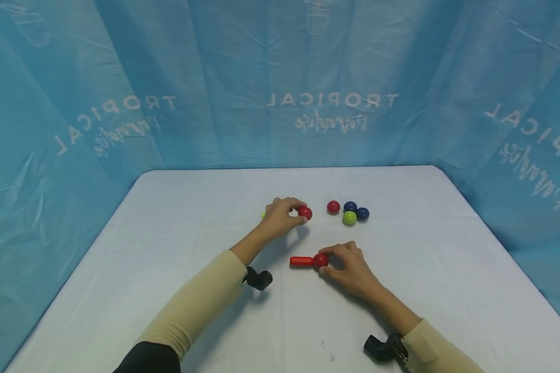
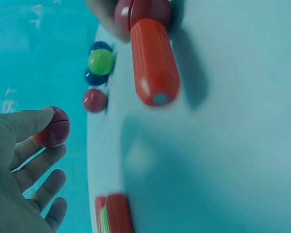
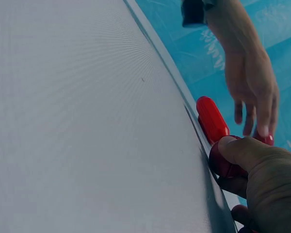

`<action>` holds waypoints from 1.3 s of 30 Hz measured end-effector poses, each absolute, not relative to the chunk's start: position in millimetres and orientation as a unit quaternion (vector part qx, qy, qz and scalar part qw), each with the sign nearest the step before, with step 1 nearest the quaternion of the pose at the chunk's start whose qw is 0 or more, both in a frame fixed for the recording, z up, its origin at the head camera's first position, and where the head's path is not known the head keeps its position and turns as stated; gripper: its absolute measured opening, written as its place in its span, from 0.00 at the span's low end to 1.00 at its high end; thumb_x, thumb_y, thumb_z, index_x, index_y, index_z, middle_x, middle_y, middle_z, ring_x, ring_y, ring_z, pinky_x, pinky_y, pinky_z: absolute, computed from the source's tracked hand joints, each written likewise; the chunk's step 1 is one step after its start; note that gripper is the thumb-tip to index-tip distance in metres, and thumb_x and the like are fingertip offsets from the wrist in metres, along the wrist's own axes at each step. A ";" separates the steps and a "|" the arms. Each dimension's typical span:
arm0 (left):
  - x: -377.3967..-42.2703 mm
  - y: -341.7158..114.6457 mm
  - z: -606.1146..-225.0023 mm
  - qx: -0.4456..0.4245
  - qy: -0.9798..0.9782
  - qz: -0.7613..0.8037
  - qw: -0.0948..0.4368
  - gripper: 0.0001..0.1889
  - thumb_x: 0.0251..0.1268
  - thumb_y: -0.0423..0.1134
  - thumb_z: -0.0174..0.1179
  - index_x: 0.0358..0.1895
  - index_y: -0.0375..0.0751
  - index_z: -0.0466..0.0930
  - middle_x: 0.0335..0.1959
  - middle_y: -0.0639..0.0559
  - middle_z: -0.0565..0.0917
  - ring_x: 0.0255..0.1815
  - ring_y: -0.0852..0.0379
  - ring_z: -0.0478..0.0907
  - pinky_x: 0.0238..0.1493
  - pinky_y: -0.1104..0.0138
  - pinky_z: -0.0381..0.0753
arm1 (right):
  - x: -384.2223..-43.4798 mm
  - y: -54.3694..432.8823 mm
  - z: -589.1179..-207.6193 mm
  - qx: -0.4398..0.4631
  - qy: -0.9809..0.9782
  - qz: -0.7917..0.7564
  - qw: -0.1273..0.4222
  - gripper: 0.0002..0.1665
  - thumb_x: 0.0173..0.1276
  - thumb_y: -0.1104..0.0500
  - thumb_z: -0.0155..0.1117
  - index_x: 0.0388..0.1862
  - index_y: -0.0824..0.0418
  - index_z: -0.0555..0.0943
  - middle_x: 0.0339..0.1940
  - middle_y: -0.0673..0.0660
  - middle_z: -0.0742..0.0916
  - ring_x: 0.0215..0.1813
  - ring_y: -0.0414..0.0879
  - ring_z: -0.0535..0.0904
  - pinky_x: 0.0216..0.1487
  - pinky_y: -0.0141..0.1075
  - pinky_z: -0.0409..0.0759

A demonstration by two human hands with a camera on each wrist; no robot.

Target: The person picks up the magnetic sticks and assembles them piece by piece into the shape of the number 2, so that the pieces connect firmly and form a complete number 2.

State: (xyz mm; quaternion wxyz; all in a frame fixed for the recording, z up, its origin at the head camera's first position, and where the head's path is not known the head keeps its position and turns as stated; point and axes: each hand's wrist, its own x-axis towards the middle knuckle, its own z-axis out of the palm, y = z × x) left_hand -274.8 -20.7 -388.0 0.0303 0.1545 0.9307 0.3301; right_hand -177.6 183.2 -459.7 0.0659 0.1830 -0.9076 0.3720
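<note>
My left hand (image 1: 281, 217) pinches a red ball (image 1: 305, 213) between thumb and fingertips, above the table, with a shadow below it. Nearer the front, the thumb and fingers of my right hand (image 1: 352, 270) grip another red ball (image 1: 321, 260). Against that ball lies a red ridged stick (image 1: 301, 261), pointing left; whether the two are joined I cannot tell. In the left wrist view the stick's free end (image 2: 159, 92) shows a small pale tip, and the left hand's ball (image 2: 56, 128) has a thin seam.
Beyond the hands sit a red ball (image 1: 333, 207), a green ball (image 1: 349, 218) and two dark blue balls (image 1: 362, 214) on the white table (image 1: 191, 207). Red pieces with green between them (image 2: 120, 213) lie low in the left wrist view. Blue printed sheets (image 1: 233, 67) surround the table.
</note>
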 end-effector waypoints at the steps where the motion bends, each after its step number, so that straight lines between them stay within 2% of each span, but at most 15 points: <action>1: -271.7 -27.9 -387.8 0.148 0.929 0.339 0.028 0.20 0.59 0.45 0.64 0.56 0.51 0.78 0.50 0.54 0.81 0.54 0.53 0.69 0.54 0.56 0.66 | -177.5 183.7 -459.0 0.181 -0.908 0.372 0.064 0.23 0.54 0.55 0.72 0.51 0.48 0.81 0.45 0.46 0.83 0.48 0.42 0.66 0.46 0.39 0.64; 9: -238.7 -72.4 -397.3 0.088 0.912 0.397 0.055 0.22 0.56 0.43 0.66 0.56 0.51 0.78 0.51 0.49 0.77 0.56 0.50 0.69 0.40 0.63 0.78 | -177.8 187.1 -455.8 0.170 -0.909 0.376 0.053 0.23 0.54 0.55 0.72 0.52 0.47 0.81 0.46 0.47 0.82 0.49 0.43 0.66 0.47 0.40 0.65; 22: -191.2 -91.2 -424.0 0.097 0.901 0.418 0.066 0.18 0.55 0.39 0.65 0.51 0.51 0.81 0.45 0.51 0.79 0.50 0.54 0.70 0.39 0.65 0.69 | -173.2 186.2 -459.2 0.159 -0.907 0.387 0.051 0.23 0.55 0.53 0.72 0.51 0.47 0.81 0.46 0.47 0.83 0.50 0.43 0.65 0.48 0.41 0.65; 28: -183.8 -89.0 -429.0 0.107 0.895 0.428 0.055 0.17 0.54 0.39 0.66 0.50 0.49 0.81 0.44 0.53 0.80 0.46 0.55 0.68 0.40 0.64 0.66 | -173.1 184.4 -456.0 0.159 -0.908 0.385 0.046 0.23 0.55 0.54 0.72 0.51 0.48 0.81 0.46 0.47 0.83 0.50 0.43 0.65 0.47 0.41 0.64; 39: -180.5 -84.3 -431.9 0.103 0.901 0.418 0.056 0.18 0.54 0.41 0.67 0.51 0.49 0.81 0.45 0.53 0.80 0.47 0.56 0.67 0.41 0.63 0.64 | -173.4 182.3 -455.2 0.164 -0.910 0.379 0.045 0.23 0.55 0.54 0.72 0.51 0.48 0.81 0.46 0.48 0.83 0.50 0.43 0.66 0.48 0.41 0.65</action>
